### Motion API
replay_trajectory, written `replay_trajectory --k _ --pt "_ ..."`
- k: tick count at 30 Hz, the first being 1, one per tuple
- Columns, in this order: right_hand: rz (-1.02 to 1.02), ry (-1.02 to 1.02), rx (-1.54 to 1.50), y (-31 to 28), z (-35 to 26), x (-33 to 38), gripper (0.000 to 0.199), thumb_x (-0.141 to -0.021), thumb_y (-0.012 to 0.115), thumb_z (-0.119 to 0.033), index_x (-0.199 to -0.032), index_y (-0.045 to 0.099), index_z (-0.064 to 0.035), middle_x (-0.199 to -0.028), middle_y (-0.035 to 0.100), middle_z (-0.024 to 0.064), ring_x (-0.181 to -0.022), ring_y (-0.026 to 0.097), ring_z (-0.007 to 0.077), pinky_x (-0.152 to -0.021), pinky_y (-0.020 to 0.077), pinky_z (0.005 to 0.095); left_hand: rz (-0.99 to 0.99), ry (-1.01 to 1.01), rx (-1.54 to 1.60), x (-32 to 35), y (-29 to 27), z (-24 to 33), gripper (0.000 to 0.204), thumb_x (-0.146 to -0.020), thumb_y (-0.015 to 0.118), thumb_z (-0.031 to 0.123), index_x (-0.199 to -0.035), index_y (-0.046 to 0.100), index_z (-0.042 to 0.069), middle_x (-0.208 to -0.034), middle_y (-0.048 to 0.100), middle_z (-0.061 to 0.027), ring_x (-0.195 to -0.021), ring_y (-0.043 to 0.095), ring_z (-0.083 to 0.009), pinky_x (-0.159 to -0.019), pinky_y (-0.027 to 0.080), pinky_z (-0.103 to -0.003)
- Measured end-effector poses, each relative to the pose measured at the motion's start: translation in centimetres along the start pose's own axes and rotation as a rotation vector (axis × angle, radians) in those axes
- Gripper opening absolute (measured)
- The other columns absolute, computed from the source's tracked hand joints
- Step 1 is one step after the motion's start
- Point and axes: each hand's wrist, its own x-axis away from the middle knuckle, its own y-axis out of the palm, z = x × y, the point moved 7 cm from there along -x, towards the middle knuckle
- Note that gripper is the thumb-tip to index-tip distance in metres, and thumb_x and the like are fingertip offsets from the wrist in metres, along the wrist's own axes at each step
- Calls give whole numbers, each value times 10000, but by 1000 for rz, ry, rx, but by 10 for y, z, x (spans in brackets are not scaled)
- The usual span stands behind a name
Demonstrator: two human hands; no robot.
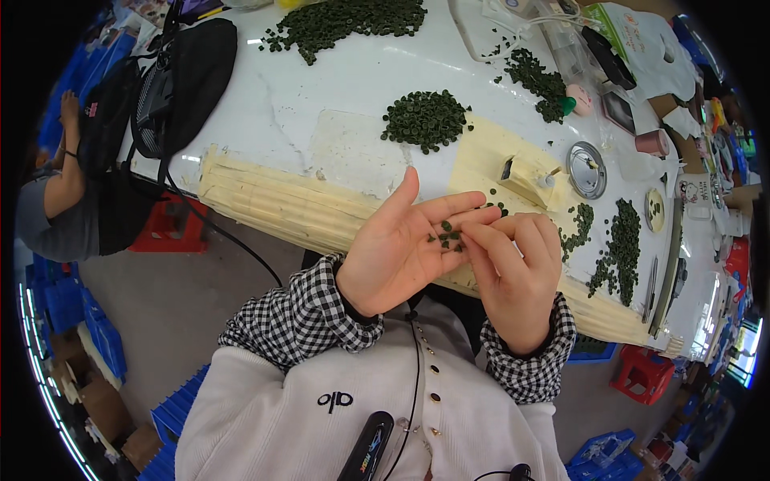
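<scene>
Small dark-green button-shaped pieces lie on the upturned left palm, roughly six of them, though they sit too close together for a sure count; many more form five heaps on the white marbled table. At the far left one other person is mostly cut off by the dark rim. Next come one red plastic stool, partly hidden under the table, one black fabric bag on the table's left end, and one black cable curving down. One ribbed cream-yellow strip lines the near edge, its middle covered by the hands. The first heap is cut off at the top. The left hand is spread wide, thumb apart; beyond its fingers sits the second heap. The right hand is narrow, thumb and forefinger together at the left fingers; I cannot tell whether a piece is between them. Past it are one cream-yellow taped block, the third heap, the fourth heap, one round silver metal dish and the fifth heap. Furthest right are a second red plastic stool, partly hidden, one thin metal tool, its kind hard to make out, and one round pale-yellow dish
</scene>
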Motion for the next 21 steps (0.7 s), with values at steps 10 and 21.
replay_trajectory --k 10,21 --pt "109 174 -60 -9 11 4 167 -704 680 4 -850 619 -49 -802 534 76 -759 502 248 -674 403 346 -39 -26 -28 -2 2 -1 673 -990 198 473 -1362 305 -78 -1329 439 -199 -1247 430 -271 -1050 353 -384" --pt "188 236 -200 -16 18 10 103 -763 635 35 -843 587 -8 -812 526 100 -755 511 247 -662 416 321 102 -5 -466 -3 -15 -4 431 -1005 382 319 -1159 570 -36 -964 648 -92 -628 377 -77 -579 362 -202"
